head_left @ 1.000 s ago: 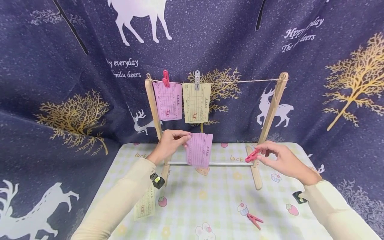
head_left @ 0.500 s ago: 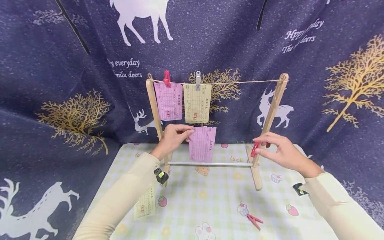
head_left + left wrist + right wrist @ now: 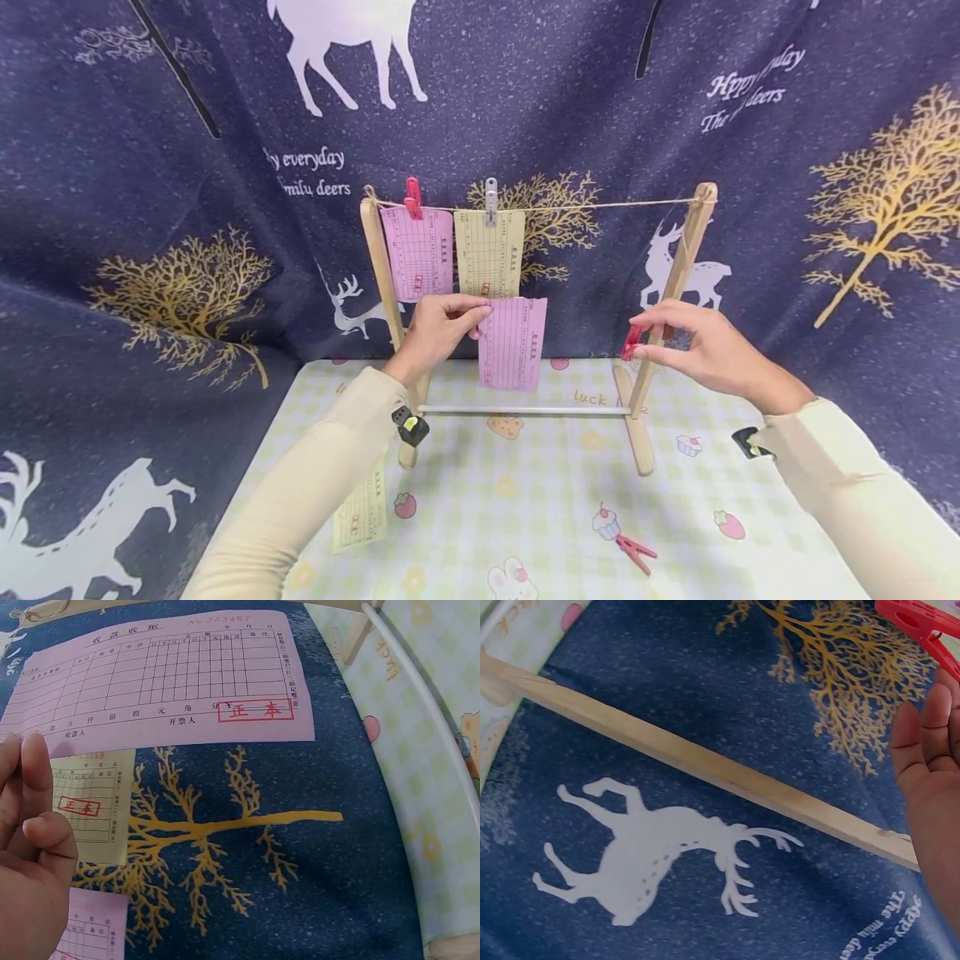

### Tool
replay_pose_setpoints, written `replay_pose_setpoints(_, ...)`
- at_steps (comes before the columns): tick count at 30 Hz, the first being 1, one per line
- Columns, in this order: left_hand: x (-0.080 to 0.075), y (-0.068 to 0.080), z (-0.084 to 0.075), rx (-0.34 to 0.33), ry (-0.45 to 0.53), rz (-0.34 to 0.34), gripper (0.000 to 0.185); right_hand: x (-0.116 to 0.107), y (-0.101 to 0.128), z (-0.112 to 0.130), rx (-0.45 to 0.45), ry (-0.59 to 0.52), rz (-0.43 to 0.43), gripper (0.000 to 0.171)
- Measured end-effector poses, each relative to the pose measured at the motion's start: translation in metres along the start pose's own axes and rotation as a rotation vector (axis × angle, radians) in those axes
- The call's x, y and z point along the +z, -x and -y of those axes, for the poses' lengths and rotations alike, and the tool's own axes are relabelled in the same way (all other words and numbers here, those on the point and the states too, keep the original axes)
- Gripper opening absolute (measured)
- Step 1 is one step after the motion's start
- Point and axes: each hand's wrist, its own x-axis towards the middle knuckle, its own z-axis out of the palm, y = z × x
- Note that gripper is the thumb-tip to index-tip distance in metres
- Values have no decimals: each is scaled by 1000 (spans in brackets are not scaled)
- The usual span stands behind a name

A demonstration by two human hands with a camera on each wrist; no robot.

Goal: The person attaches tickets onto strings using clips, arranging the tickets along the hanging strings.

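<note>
A loose pink slip (image 3: 513, 346) hangs from the left hand (image 3: 437, 332), which pinches it by its upper corner between thumb and fingertips; nearly the whole sheet spreads to the right of and below that grip, and in the left wrist view its printed grid and red boxed stamp lie beyond the fingertips, uncovered. The left hand's fingers are drawn together on just that edge of paper. In the head view the top of the slip overlaps the lower end of a yellow slip (image 3: 489, 250), which a grey clip (image 3: 491, 202) fastens to a cord (image 3: 585, 205); beside it a red clip (image 3: 413, 198) holds another pink slip (image 3: 418, 258). Well apart, the right hand (image 3: 701, 350) pinches a red clothespin (image 3: 632, 342) between thumb and index finger, the tips parted only by the clothespin's width; the clothespin projects leftward from them, beside the right post (image 3: 682, 258). The cord runs from that post to the left post (image 3: 379, 271), and a white rod (image 3: 555, 410) joins the two lower down. On the checked tablecloth (image 3: 525, 467) lie a second yellow slip (image 3: 365, 512), partly behind the left sleeve (image 3: 322, 475), and a second red clothespin (image 3: 636, 554), by a printed cupcake. A dark blue backdrop (image 3: 217, 183) with deer and golden trees hangs behind.
</note>
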Motion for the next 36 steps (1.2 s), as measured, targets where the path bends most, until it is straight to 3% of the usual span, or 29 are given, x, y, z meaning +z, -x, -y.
replay_pose_setpoints(13, 2, -17, -14, 84, -19, -36, 16, -14, -36, 14, -47, 14, -7, 39)
replay_pose_setpoints(20, 6, -24, -22, 98, 9, -30, 16, -23, -54, 22, -18, 30, -5, 37)
replay_pose_setpoints(26, 9, -35, -33, 95, 71, -25, 17, -33, -71, 28, -54, 47, -19, 35)
replay_pose_setpoints(36, 12, -51, -49, 125, 43, -24, 17, -42, -96, 32, -70, 68, -25, 31)
